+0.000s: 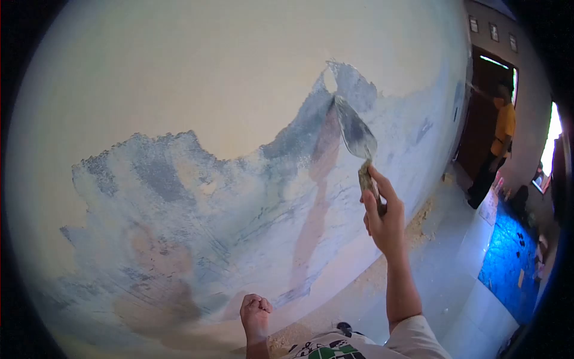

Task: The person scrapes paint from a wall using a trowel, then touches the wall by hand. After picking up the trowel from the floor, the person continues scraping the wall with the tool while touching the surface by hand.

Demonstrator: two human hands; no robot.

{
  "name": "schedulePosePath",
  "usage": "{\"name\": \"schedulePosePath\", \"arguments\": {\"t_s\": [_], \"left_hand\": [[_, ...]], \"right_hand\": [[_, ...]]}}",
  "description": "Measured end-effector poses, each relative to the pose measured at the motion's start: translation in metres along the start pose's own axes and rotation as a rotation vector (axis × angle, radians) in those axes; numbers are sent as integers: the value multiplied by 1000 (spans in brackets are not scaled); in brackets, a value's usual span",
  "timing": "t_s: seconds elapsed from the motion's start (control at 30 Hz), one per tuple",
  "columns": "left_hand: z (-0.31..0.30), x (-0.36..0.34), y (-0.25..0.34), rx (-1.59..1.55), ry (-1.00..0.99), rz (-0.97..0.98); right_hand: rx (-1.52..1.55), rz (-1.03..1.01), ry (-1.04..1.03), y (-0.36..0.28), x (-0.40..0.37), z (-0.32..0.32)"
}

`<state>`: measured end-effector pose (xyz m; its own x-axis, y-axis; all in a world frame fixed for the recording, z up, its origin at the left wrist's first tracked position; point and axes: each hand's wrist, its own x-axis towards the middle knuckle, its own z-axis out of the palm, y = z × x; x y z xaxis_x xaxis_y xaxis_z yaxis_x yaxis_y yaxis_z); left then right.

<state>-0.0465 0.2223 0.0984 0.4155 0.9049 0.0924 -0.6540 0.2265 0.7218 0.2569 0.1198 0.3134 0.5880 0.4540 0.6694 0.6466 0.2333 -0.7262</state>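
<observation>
My right hand (pixel 385 220) is wrapped round the handle of a pointed trowel (pixel 357 130), with the thumb and index finger along the grip. The metal blade points up and lies against or very near the wall (pixel 197 66); its tip is at a bluish-grey patch (pixel 354 84) where the cream paint is gone. Low in the view, my left hand (pixel 255 311) is closed in a fist in front of the wall, and nothing shows in it.
Pale flakes (pixel 421 221) lie along the wall's foot on the light tiled floor (pixel 439 281). At the right, a person in a yellow shirt (pixel 503 128) stands by a dark door (pixel 480 107). A blue sheet (pixel 508 263) with small items covers part of the floor.
</observation>
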Motion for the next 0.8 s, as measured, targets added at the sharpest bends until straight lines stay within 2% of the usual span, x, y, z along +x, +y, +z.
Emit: {"name": "schedulePosePath", "arguments": {"t_s": [0.33,0.4,0.47,0.57,0.63,0.67,0.7,0.77,0.8], "left_hand": [[-8,-8,-2,17,-58,-36],[0,-10,0,76,-42,-23],[1,-12,5,47,-30,1],[-10,-20,6,34,-23,47],[-24,-27,7,46,-137,35],[-24,-32,11,37,-118,53],[-22,-38,18,35,-82,12],[-19,-42,24,30,-33,-30],[-16,-45,27,19,-11,-41]], "right_hand": [[96,157,-16,-16,-4,-5],[134,187,-43,-3,-23,-5],[306,160,-65,31,-62,3],[399,125,-183,88,-143,12],[379,319,-341,112,-188,12],[261,424,-450,107,-199,12],[102,257,-520,101,-205,17],[70,374,-721,54,-189,24],[72,380,-731,50,-182,25]]}}
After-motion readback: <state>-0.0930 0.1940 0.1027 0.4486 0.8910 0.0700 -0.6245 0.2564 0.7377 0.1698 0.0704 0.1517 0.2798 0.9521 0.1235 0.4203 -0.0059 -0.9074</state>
